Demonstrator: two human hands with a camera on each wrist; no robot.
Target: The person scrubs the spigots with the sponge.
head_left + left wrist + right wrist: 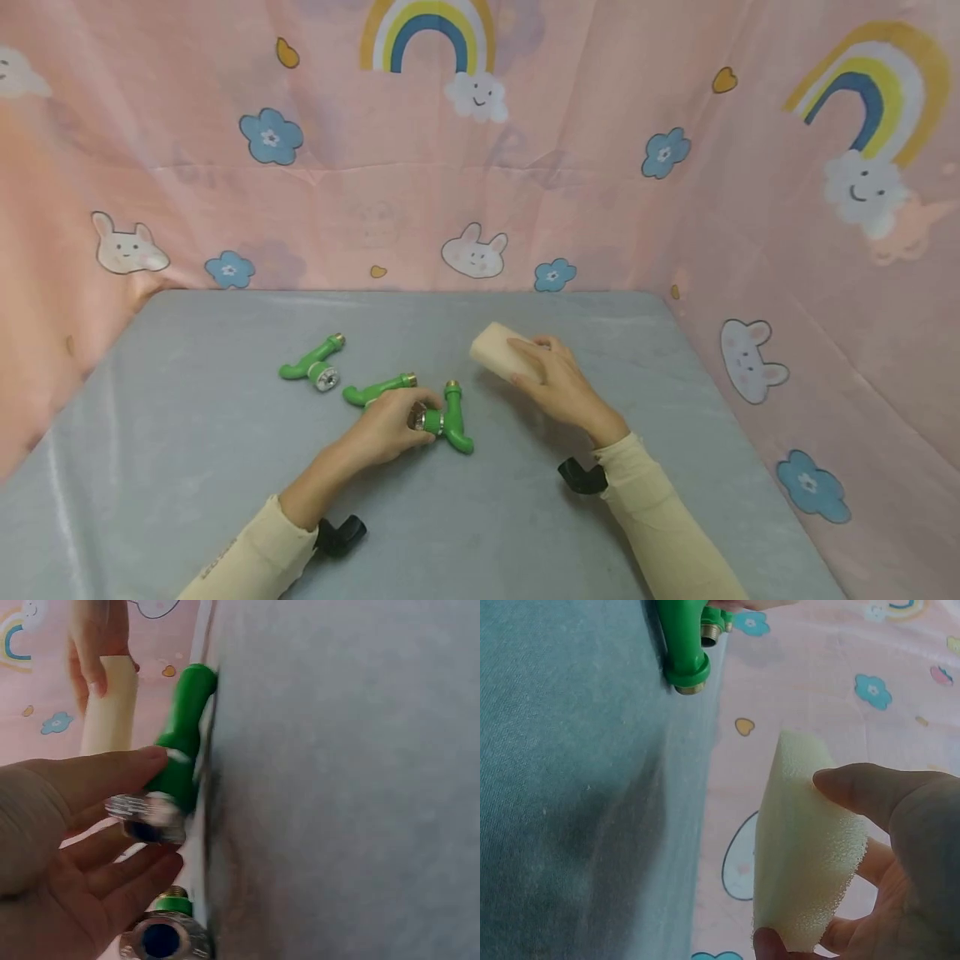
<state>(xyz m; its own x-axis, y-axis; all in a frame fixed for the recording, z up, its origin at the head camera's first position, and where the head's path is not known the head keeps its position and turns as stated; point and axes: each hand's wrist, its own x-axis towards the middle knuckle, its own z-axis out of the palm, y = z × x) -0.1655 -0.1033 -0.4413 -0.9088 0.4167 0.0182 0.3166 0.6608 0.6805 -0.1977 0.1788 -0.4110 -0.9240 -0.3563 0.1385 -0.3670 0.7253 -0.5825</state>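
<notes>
Three green taps with silver-coloured round handles lie on the table. My left hand (392, 423) has its thumb and fingers round the handle of the rightmost green tap (454, 421). In the left wrist view, the thumb touches this green tap (180, 742) beside its handle. A second green tap (378, 389) lies just behind the left hand, partly hidden by it. Farther left is the third green tap (311, 362). Above the table, to the right of the taps, my right hand (562, 385) grips a cream sponge block (799, 840) between thumb and fingers.
The table (525, 525) has a grey-blue cover. A pink printed curtain (585, 217) hangs along its back and sides. Black wrist mounts (583, 477) stick out from both cream sleeves.
</notes>
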